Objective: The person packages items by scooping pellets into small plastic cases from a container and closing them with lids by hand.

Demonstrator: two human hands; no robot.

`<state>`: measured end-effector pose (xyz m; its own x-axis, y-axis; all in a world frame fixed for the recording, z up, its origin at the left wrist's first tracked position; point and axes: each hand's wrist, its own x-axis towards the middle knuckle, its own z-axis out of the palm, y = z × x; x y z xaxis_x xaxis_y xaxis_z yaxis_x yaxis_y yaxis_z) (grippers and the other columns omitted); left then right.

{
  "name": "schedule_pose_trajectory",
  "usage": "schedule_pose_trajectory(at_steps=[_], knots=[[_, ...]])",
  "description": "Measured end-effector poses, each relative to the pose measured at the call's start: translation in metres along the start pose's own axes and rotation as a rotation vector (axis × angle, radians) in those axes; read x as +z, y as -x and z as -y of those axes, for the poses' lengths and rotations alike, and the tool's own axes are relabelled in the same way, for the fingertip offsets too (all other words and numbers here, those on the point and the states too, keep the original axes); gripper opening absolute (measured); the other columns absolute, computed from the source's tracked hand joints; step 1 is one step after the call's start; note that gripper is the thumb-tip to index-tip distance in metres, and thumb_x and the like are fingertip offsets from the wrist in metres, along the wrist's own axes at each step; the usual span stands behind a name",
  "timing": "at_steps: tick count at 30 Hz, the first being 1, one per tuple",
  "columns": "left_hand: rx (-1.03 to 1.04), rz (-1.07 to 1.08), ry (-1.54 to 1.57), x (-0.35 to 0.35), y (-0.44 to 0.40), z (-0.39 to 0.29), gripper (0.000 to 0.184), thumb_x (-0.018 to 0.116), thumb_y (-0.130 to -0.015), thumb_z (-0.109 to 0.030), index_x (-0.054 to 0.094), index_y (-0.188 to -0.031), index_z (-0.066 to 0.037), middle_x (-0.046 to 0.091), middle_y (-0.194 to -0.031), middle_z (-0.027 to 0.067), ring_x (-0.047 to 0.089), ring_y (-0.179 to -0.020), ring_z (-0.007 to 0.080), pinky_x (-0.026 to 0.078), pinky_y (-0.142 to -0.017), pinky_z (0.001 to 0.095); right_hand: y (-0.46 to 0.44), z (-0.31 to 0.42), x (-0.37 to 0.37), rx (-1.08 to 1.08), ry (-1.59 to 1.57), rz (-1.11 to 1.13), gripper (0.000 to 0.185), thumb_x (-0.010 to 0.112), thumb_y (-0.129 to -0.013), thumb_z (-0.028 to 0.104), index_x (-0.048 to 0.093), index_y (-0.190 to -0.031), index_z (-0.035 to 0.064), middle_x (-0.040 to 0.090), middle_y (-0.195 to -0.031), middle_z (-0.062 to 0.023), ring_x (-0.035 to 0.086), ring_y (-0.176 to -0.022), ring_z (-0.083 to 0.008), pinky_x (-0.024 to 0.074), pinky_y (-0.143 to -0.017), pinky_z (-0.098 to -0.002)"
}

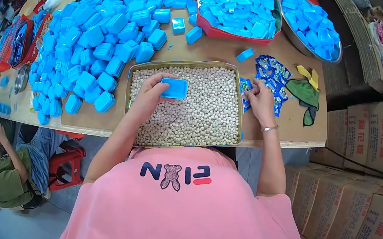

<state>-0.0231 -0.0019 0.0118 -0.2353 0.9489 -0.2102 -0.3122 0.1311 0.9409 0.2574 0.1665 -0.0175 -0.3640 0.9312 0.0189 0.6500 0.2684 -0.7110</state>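
Observation:
My left hand [151, 94] grips a small blue plastic box [175, 89], its open hollow facing up, above a shallow tray [179, 148] filled with pale round beads or nuts [191, 119]. At the tray's right edge, my right hand [261, 102] has its fingers closed at a small blue printed packet [245, 86], which appears pinched between them. More of these packets [273, 71] lie spread on the table just beyond that hand. A single blue piece [245, 54] rests behind the tray.
Closed blue boxes [94, 54] are heaped on the left. Behind stand a red-rimmed bin [230, 34] and a metal bowl [334, 57], both full of blue pieces. Dark green cloth [302, 91] lies right. Cartons [374, 133] stack at right; a person [13, 171] sits at left.

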Motion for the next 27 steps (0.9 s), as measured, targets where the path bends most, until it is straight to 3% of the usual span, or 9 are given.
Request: schedule_pose_trajectory(at_steps=[3,8,11,16,20,22,23,25,27], knots=[[0.001,0.004,0.012,-0.003,0.001,0.004,0.031,0.048,-0.087,-0.011,0.056,-0.115,0.000,0.061,-0.109,0.0112,0.063,-0.094,0.0183,0.055,-0.074,0.0310,0.002,-0.014,-0.015,-0.101,0.256,-0.266,0.021,0.068,-0.077,0.010,0.064,-0.096,0.0013,0.064,-0.079,-0.0121,0.063,-0.072,-0.0253,0.0482,-0.065,-0.0365],[-0.018,0.032,0.010,0.002,0.008,0.001,0.032,0.048,-0.087,-0.011,0.054,-0.117,0.001,0.061,-0.111,0.0121,0.064,-0.092,0.0180,0.056,-0.073,0.0297,-0.005,-0.010,-0.034,0.004,-0.026,-0.076,0.006,0.065,-0.076,0.008,0.064,-0.080,0.0035,0.063,-0.086,-0.0108,0.060,-0.083,-0.0283,0.0471,-0.073,-0.0367],[0.003,0.019,0.031,0.004,0.011,0.002,0.033,0.048,-0.087,-0.011,0.053,-0.118,0.002,0.060,-0.112,0.0124,0.064,-0.094,0.0181,0.056,-0.073,0.0297,-0.022,-0.003,-0.013,-0.747,0.283,0.055,0.008,0.063,-0.071,0.002,0.063,-0.079,0.0040,0.058,-0.102,-0.0116,0.050,-0.102,-0.0300,0.0420,-0.085,-0.0365],[0.032,0.013,0.044,0.002,0.014,0.005,0.031,0.046,-0.088,-0.012,0.055,-0.115,0.000,0.060,-0.113,0.0117,0.063,-0.095,0.0193,0.054,-0.077,0.0326,-0.033,0.009,-0.010,-0.568,0.429,0.457,0.015,0.059,-0.072,-0.002,0.058,-0.087,0.0013,0.054,-0.100,-0.0135,0.048,-0.103,-0.0316,0.0411,-0.084,-0.0396],[0.005,0.031,0.071,-0.001,0.015,0.004,0.031,0.047,-0.088,-0.011,0.055,-0.116,0.000,0.061,-0.109,0.0103,0.063,-0.095,0.0181,0.055,-0.076,0.0324,-0.034,-0.007,-0.018,-0.697,0.398,0.182,0.017,0.062,-0.073,0.000,0.058,-0.089,0.0027,0.058,-0.084,-0.0121,0.053,-0.086,-0.0364,0.0449,-0.073,-0.0400],[-0.005,0.041,0.088,0.001,0.015,0.003,0.030,0.047,-0.090,-0.012,0.054,-0.117,-0.001,0.060,-0.109,0.0094,0.062,-0.096,0.0176,0.054,-0.078,0.0324,-0.027,-0.002,-0.029,-0.503,0.316,-0.212,0.008,0.063,-0.078,0.003,0.061,-0.085,0.0033,0.059,-0.079,-0.0107,0.059,-0.074,-0.0278,0.0474,-0.065,-0.0352],[-0.014,0.040,0.088,0.003,0.015,0.002,0.030,0.048,-0.091,-0.013,0.054,-0.119,-0.002,0.060,-0.110,0.0089,0.062,-0.097,0.0172,0.054,-0.079,0.0324,-0.023,0.004,-0.031,-0.506,0.313,-0.206,0.008,0.063,-0.078,0.003,0.061,-0.085,0.0033,0.059,-0.079,-0.0107,0.059,-0.074,-0.0278,0.0474,-0.065,-0.0352],[-0.024,0.026,0.085,0.009,0.014,0.000,0.030,0.049,-0.092,-0.014,0.053,-0.120,-0.003,0.059,-0.111,0.0083,0.061,-0.098,0.0169,0.053,-0.080,0.0325,-0.014,0.023,-0.033,-0.145,-0.568,-0.080,0.011,0.064,-0.081,0.004,0.063,-0.093,0.0038,0.061,-0.079,-0.0083,0.062,-0.071,-0.0180,0.0471,-0.061,-0.0270],[-0.010,0.109,0.053,0.012,0.015,-0.002,0.033,0.053,-0.094,-0.018,0.052,-0.124,-0.005,0.058,-0.113,0.0070,0.060,-0.099,0.0149,0.052,-0.082,0.0316,0.005,0.063,-0.022,-0.134,-0.685,0.057,0.012,0.065,-0.082,0.004,0.063,-0.094,0.0039,0.061,-0.079,-0.0072,0.062,-0.071,-0.0147,0.0465,-0.061,-0.0251]])
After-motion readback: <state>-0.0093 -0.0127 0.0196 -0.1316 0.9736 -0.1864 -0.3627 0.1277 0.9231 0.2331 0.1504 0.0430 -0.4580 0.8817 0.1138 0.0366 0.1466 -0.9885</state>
